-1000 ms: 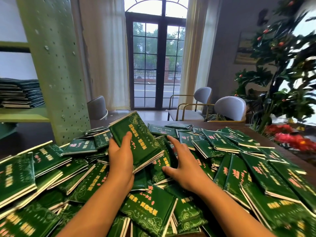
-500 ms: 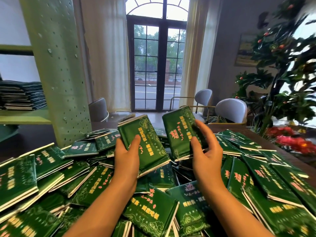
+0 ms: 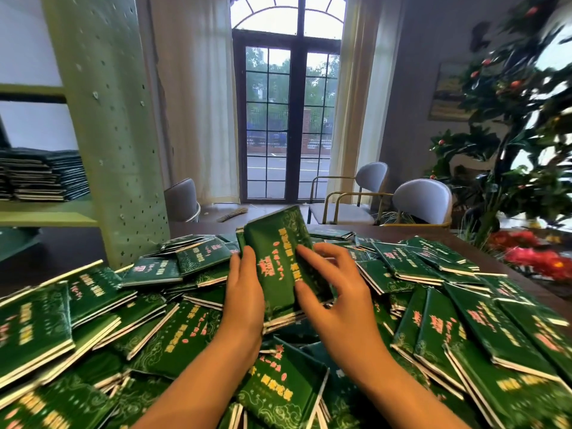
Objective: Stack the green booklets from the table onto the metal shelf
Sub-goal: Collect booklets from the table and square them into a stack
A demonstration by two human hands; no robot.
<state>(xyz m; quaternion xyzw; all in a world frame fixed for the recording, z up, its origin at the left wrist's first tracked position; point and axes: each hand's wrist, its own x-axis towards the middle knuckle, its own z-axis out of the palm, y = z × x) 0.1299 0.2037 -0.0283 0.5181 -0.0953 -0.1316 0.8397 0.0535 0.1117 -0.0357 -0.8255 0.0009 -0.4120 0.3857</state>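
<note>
Left hand (image 3: 244, 292) grips a small bundle of booklets (image 3: 275, 258) by its left edge, raised and tilted above the pile (image 3: 173, 332); right hand (image 3: 337, 292) is spread, fingertips touching the bundle's cover, clasping nothing; the pile covers the table (image 3: 387, 232) around both wrists; the shelf (image 3: 46, 216) stands left, behind a perforated post (image 3: 114, 134), carrying a booklet stack (image 3: 40, 178).

Left hand (image 3: 244, 292): bare on my feed, uncovered skin to the wrist.
Right hand (image 3: 337, 301): bare likewise, with long, slim fingers (image 3: 314, 254).
Nails: too blurred from where I sit to judge.
Left forearm (image 3: 198, 376): bare down to the bottom edge of my view.
Right forearm (image 3: 402, 385): the same, bare to the edge.
</note>
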